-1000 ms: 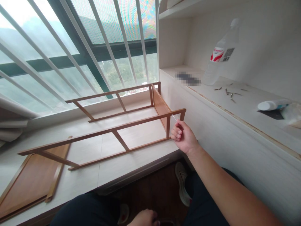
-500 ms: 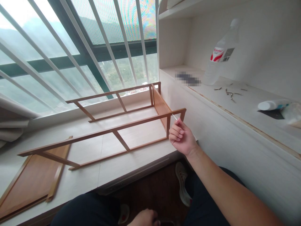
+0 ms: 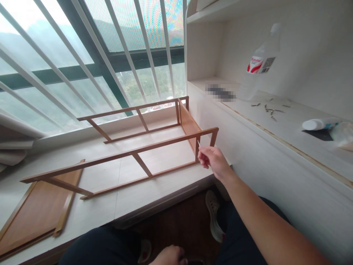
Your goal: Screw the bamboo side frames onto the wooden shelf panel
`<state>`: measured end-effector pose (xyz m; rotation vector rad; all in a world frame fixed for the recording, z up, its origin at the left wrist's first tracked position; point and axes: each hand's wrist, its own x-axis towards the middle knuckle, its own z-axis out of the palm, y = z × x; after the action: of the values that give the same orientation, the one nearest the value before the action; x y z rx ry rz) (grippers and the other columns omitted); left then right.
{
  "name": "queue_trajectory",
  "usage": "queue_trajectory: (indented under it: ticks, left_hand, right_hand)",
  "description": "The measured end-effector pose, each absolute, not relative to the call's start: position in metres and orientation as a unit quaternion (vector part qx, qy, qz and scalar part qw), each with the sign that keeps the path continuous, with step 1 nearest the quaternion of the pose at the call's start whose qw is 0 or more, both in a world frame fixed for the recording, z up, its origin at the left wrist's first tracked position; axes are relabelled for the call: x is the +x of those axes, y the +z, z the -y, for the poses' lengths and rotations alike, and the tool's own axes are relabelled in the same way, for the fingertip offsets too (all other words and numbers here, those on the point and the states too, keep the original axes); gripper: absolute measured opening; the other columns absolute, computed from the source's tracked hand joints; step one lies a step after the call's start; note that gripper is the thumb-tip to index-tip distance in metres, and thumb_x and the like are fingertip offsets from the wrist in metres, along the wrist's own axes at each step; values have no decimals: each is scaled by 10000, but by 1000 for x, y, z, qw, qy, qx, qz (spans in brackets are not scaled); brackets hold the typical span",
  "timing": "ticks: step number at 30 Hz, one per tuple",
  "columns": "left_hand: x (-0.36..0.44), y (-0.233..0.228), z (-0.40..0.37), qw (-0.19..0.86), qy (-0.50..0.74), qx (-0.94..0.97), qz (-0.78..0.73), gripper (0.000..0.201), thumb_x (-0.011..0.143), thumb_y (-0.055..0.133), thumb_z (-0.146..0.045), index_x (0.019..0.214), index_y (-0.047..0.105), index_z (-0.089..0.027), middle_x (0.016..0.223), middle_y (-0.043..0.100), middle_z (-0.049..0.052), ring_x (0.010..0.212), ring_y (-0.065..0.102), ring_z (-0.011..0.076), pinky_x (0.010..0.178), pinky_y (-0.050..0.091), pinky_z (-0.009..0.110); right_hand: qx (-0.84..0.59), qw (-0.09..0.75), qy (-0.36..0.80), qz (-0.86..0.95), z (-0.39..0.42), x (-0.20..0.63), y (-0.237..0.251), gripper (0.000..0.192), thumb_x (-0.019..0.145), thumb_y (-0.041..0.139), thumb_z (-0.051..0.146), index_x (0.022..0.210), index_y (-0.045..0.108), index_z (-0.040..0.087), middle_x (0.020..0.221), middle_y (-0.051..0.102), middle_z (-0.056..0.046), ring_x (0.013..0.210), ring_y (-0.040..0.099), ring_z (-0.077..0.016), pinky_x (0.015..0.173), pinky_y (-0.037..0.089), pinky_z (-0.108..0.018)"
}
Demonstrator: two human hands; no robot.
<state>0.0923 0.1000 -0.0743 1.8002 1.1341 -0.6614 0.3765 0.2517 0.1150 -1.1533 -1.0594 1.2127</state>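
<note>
A brown wooden rack frame (image 3: 143, 147) lies on its side on the pale window ledge (image 3: 129, 206), two ladder-like sides joined by a panel at the right end. My right hand (image 3: 213, 162) is at that right end, fingers pinched on a thin metal hex key (image 3: 198, 143) whose tip points at the frame's near right post. My left hand (image 3: 169, 255) rests low at the bottom edge between my knees, fingers curled; whether it holds anything is hidden.
A loose wooden panel (image 3: 35, 213) lies flat at the ledge's left end. On the white shelf (image 3: 275, 121) to the right stand a clear water bottle (image 3: 256, 62), several scattered screws (image 3: 268, 108) and a white tube (image 3: 320, 123). Window bars run behind the frame.
My right hand has turned and shifted slightly left, and the hex key's tip has swung from the frame's upper right corner down toward the near post.
</note>
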Motion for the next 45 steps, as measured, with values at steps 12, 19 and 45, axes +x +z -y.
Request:
queue_trajectory:
  ticks: [12,19,45]
  left_hand:
    - [95,-67,-102,448,-276,726,-443,427,890,494,-423,1149,770,-226,1151,771,160,1058,730,356,900,578,454]
    - [97,-64,-102,440,-282,730,-442,419,887,488,-394,1144,774,-225,1169,769,153,1075,722,351,912,565,447]
    - [99,-58,-103,444,-290,720,-448,418,889,502,-402,1170,771,-249,1165,776,124,1066,725,324,911,569,424]
  right_hand:
    - [-683,230,52,692,-242,378,114,361,986,517,383,684,636,223,697,696,-33,613,544,-165,588,241,-302]
    - [-663,327,64,670,-242,386,115,297,976,536,383,775,700,238,705,704,-14,656,596,-175,620,307,-286]
    - [-686,399,-27,608,-257,401,119,295,927,539,364,713,672,212,659,668,-33,616,535,-171,609,296,-285]
